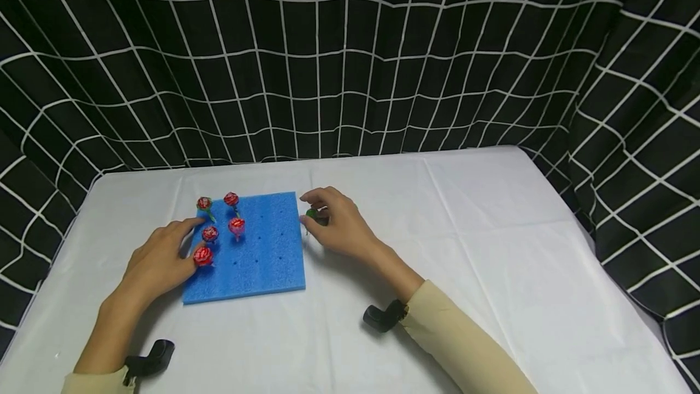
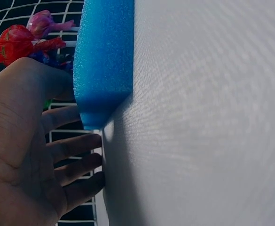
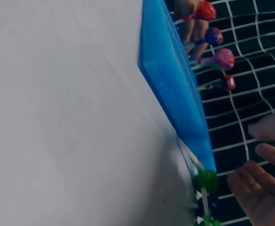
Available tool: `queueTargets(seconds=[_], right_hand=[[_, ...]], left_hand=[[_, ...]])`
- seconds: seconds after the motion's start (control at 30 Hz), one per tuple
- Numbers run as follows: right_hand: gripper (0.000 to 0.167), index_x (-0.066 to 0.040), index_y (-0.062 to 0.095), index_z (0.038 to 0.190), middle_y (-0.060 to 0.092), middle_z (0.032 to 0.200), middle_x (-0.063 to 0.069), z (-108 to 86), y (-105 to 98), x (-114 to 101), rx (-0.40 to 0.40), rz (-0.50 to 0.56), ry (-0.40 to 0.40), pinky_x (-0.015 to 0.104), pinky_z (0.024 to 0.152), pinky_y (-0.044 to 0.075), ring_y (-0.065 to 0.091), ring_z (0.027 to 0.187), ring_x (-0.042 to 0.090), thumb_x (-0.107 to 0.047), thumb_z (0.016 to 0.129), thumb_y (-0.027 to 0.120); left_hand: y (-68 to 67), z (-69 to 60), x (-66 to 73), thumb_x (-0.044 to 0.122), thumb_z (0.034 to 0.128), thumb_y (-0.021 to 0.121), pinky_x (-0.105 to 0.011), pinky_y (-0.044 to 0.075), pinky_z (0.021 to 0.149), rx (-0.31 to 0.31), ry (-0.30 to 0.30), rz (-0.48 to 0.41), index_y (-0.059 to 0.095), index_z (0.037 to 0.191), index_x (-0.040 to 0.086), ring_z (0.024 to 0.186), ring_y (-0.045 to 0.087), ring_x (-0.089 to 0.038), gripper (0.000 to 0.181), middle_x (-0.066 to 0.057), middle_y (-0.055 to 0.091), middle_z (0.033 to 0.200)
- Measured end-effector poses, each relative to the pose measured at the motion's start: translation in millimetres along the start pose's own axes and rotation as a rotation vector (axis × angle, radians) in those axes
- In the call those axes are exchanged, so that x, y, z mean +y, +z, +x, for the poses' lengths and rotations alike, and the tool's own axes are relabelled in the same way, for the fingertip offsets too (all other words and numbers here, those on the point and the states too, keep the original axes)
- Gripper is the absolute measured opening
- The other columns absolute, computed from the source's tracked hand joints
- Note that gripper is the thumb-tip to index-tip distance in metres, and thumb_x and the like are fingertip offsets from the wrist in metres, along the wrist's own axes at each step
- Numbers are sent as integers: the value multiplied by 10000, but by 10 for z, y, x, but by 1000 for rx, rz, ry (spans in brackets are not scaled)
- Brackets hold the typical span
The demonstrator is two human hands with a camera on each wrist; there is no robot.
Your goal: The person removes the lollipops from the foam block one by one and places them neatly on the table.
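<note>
A blue foam board (image 1: 273, 269) with small holes lies flat on the table. Several wrapped lollipops, among them a red one (image 1: 203, 255) and a pink-red one (image 1: 236, 225), stand by their sticks in its left part. My left hand (image 1: 161, 263) is at the board's left edge, fingers extended and thumb beside the red lollipop. Just off the board's right edge, my right hand (image 1: 341, 224) hovers with thumb and fingers apart around a green lollipop (image 3: 205, 180). A gap shows between that hand and the lollipop in the right wrist view.
White cloth (image 1: 465, 230) covers the table. Another green-wrapped lollipop (image 3: 210, 221) and something dark lie beside the first green one, partly cut off. Black curtains with a white grid (image 1: 350, 65) enclose the back and sides.
</note>
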State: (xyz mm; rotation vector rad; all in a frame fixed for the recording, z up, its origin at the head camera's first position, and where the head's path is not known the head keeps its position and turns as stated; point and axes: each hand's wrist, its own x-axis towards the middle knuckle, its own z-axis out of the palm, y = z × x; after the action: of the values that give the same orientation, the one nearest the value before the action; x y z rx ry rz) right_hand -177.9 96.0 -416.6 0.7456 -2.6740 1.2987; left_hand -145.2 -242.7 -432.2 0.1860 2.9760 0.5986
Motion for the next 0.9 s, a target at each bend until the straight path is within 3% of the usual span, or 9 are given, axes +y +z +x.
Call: queueTargets(seconds=[0.4,0.6,0.9], right_hand=[[381,9,659,1313,707,1280,192,124,289,-141,-69,23,-47,401,1002,623,715,1168,300,-142,972,738],[377,25,647,1324,695,1315,185,138,400,-192,-111,62,-32,418,1064,595,704,1194,298,-138,991,717],[371,14,656,1331,703,1322,170,190,494,-297,-131,70,-20,383,1059,590,710,1188,273,-146,1001,708]], left_hand=[[-15,16,-5,271,926,666,-840,407,1029,0,-4,4,470,1560,56,1401,436,-578,698,-320,505,1536],[7,4,-21,284,936,667,-839,400,1043,-6,-8,0,470,1561,57,1404,433,-580,694,-320,502,1539],[-28,9,-21,301,947,661,-842,377,1067,-21,-2,-4,455,1576,70,1427,414,-584,700,-318,483,1564]])
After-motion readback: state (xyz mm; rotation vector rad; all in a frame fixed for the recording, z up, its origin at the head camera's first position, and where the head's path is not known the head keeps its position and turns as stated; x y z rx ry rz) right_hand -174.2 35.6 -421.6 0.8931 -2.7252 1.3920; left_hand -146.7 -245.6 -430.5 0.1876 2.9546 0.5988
